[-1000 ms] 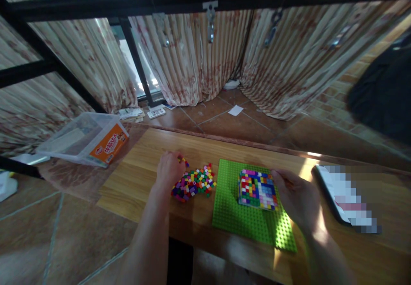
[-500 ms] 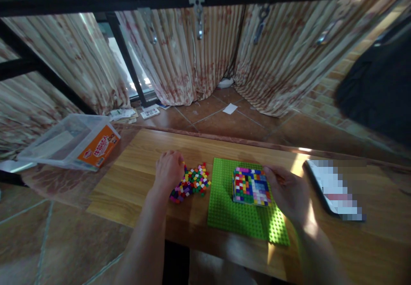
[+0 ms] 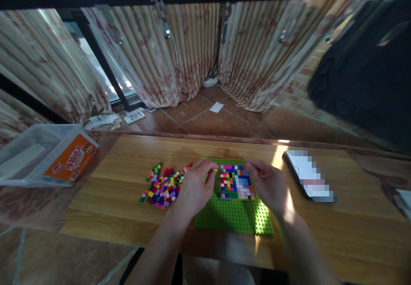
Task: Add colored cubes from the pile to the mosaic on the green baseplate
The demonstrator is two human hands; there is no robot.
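Note:
A green studded baseplate (image 3: 234, 214) lies on the wooden table (image 3: 122, 191). On it stands a square block of many-coloured small bricks (image 3: 236, 182). My left hand (image 3: 195, 188) rests at the block's left edge, fingers pinched on a small yellow brick (image 3: 214, 170). On the block's right side sits my right hand (image 3: 269, 184), its curled fingers touching the upper right corner. A loose pile of coloured bricks (image 3: 162, 184) lies to the left of my left hand.
A clear plastic box with an orange label (image 3: 48, 156) sits at the table's left end. A phone-like flat object (image 3: 308, 176) lies to the right of the baseplate. Curtains (image 3: 180, 54) hang behind, above a tiled floor with scattered papers (image 3: 102, 120).
My left hand has left the pile of bricks and moved right to the block with a small yellow brick. The camera view has shifted to the right.

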